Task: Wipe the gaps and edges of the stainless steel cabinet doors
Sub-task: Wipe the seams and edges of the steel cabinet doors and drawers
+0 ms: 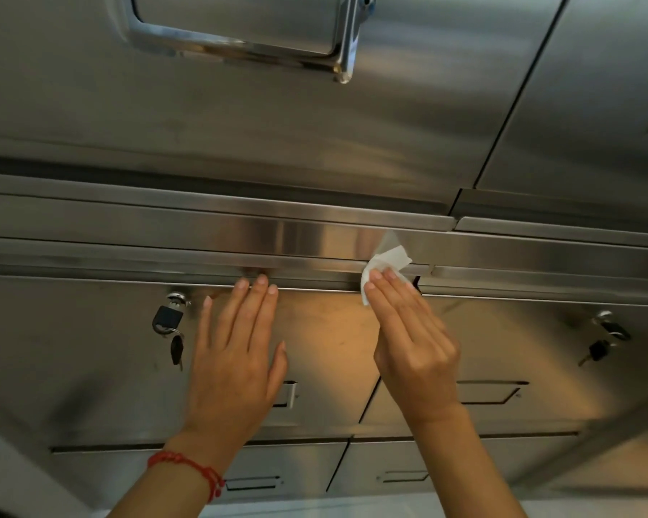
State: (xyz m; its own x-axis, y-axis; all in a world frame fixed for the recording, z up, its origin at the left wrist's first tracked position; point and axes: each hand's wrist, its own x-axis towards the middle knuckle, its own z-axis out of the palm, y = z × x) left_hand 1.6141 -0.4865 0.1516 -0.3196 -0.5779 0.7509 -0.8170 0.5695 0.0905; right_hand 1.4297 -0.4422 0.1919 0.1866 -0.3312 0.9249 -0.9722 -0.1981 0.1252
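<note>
Steel door | right hand presses tissue | left hand flat

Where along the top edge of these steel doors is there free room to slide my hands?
Free: the edge between left hand and white paper tissue under right hand. Crowded: by the black padlock with keys.

A black padlock with a key dangling below it hangs near the left door's upper edge. A second lock with keys hangs near the right door's upper right corner. A red string bracelet circles a wrist.
</note>
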